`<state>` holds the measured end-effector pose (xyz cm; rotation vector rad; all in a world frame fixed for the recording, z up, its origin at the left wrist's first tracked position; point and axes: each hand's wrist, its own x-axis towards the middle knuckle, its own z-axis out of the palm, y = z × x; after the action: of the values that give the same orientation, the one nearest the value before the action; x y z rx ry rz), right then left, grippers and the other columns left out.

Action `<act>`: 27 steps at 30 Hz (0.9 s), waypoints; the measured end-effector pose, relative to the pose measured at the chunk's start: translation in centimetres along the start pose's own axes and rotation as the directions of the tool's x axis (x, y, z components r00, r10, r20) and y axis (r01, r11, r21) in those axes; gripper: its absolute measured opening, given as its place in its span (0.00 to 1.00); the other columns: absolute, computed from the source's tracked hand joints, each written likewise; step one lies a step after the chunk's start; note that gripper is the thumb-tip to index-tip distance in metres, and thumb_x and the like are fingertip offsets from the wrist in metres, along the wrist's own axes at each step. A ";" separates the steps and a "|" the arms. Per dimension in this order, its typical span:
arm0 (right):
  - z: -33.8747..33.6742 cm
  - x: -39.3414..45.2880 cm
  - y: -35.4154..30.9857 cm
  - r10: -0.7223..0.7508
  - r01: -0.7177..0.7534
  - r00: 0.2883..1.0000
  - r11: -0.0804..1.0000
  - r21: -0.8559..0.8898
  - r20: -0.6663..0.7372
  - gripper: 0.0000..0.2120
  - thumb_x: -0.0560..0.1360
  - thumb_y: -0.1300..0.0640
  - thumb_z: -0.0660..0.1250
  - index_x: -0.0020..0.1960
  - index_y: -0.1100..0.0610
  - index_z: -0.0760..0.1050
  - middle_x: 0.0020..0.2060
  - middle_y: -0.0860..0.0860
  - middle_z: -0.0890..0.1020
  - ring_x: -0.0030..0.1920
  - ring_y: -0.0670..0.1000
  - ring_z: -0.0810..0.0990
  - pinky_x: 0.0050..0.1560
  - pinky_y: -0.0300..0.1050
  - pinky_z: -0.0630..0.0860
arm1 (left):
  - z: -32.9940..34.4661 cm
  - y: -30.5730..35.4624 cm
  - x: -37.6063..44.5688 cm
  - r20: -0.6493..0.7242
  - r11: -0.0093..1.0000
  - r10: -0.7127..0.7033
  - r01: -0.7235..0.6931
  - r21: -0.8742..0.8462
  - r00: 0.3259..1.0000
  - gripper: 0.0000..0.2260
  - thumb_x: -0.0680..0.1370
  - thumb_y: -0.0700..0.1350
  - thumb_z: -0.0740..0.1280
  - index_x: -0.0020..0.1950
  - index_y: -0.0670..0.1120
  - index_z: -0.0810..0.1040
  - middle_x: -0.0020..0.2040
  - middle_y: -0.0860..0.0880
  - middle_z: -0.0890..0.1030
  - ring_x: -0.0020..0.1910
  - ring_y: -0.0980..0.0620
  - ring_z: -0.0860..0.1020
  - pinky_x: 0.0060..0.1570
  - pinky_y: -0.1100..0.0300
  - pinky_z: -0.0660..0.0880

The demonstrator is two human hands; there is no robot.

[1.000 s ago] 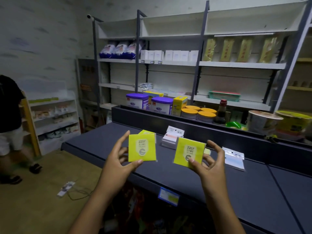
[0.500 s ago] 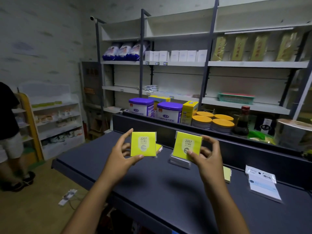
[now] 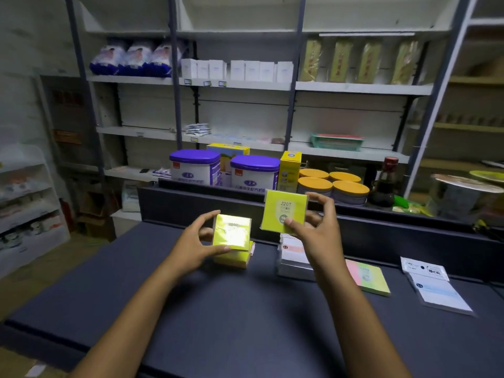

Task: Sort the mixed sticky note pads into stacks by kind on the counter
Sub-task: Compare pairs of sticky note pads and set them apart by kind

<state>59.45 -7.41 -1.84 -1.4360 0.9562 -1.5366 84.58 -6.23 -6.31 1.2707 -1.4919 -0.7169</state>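
Shelving unit (image 3: 245, 85) fills far wall: white shelves on grey uprights, w/ blue-white bags top left, white boxes centre, tan packets right. Dark table (image 3: 245, 317) spans near half of view, raised dark ledge along its far edge. Beyond ledge: two purple-lidded tubs (image 3: 195, 166), yellow box (image 3: 290, 170), four orange-lidded jars (image 3: 331, 184), dark bottle w/ red cap (image 3: 384, 184).

On table, L to R:
- yellow pad stack (image 3: 234, 257), centre-left, far part of table.
- white/pink pad stack (image 3: 293, 257), just R of yellow stack, partly hidden behind right hand.
- pink-green pad (image 3: 371, 276), flat, R of white stack.
- clear-sleeved white packs (image 3: 436, 285), far R, apart from the rest.

Left hand (image 3: 191, 244): thumb under near edge, fingers (image 3: 207, 216) curled over far-left edge of a yellow pad (image 3: 231, 231). Pad tilted, glare on wrapper, print unreadable. Sits directly over yellow pad stack; contact w/ stack cannot be told.

Right hand (image 3: 316, 230): pinches second yellow pad (image 3: 283, 211), thumb on near face at lower edge, other fingers behind R edge. Pad held upright, above table, in front of ledge, face toward camera; "2207" legible. Clear of everything on table.

Both pads same kind: yellow square, wrapped, round emblem under number.
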 end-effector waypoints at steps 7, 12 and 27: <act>3.6 2.2 0.4 0.046 -0.042 0.998 0.996 0.073 -0.048 0.27 0.73 0.68 0.73 0.65 0.51 0.66 0.49 0.55 0.84 0.48 0.49 0.86 0.44 0.42 0.83 | -0.7 -3.2 3.0 0.123 1.000 -0.020 0.021 -0.004 0.992 0.36 0.66 0.37 0.79 0.71 0.51 0.70 0.50 0.46 0.85 0.52 0.55 0.82 0.49 0.64 0.78; 5.0 2.5 1.5 0.091 -0.085 0.994 0.992 0.096 -0.060 0.28 0.73 0.68 0.72 0.67 0.53 0.66 0.49 0.55 0.84 0.49 0.49 0.85 0.42 0.40 0.83 | -0.9 -4.2 3.6 0.171 0.999 -0.022 0.030 -0.042 0.985 0.35 0.67 0.36 0.79 0.71 0.50 0.70 0.51 0.44 0.85 0.52 0.54 0.83 0.48 0.67 0.77; 4.8 2.3 3.1 0.100 -0.101 0.993 0.995 -0.014 -0.057 0.26 0.73 0.64 0.74 0.65 0.50 0.67 0.51 0.54 0.84 0.49 0.50 0.86 0.44 0.41 0.83 | -1.4 -4.8 4.8 0.329 0.953 -0.142 0.040 0.299 0.934 0.34 0.71 0.51 0.76 0.74 0.54 0.67 0.63 0.49 0.69 0.61 0.55 0.70 0.58 0.66 0.66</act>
<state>64.41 -10.76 -3.48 -1.3421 1.0609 -1.5050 87.87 -11.88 -8.70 1.4982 -1.8881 -0.8403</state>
